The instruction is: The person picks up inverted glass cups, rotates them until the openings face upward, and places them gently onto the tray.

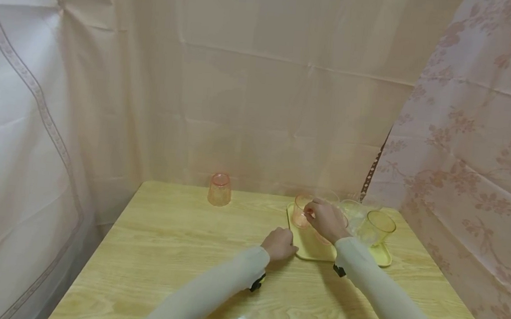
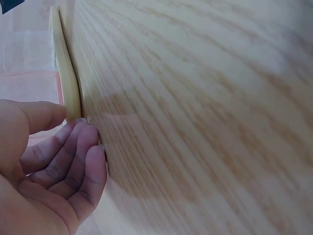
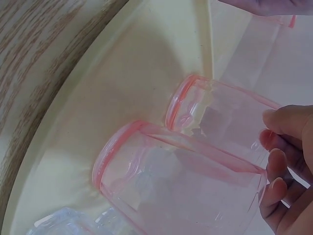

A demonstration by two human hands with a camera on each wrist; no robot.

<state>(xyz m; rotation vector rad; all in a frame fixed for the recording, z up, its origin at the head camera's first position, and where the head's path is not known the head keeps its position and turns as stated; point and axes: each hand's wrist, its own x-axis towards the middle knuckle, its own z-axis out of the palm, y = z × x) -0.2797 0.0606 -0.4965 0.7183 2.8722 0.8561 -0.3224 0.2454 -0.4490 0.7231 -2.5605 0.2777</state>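
Note:
My left hand (image 1: pixel 279 244) pinches the near left edge of a yellow tray (image 1: pixel 313 249), its thumb on the rim in the left wrist view. Over the tray, my right hand (image 1: pixel 328 221) holds the rim of a clear pink cup (image 1: pixel 299 219) between thumb and fingertips. That cup stands upright at the tray's left end. Beside it, a second pink cup (image 3: pixel 181 191) is close under the curled fingers in the right wrist view; my hand mostly covers it in the head view.
Clear cups (image 1: pixel 351 209) and a yellow cup (image 1: pixel 377 228) stand on the tray's right part. Another pink cup (image 1: pixel 220 193) stands alone, apparently upside down, near the back edge of the wooden table (image 1: pixel 177 243). Curtains hang behind and at both sides.

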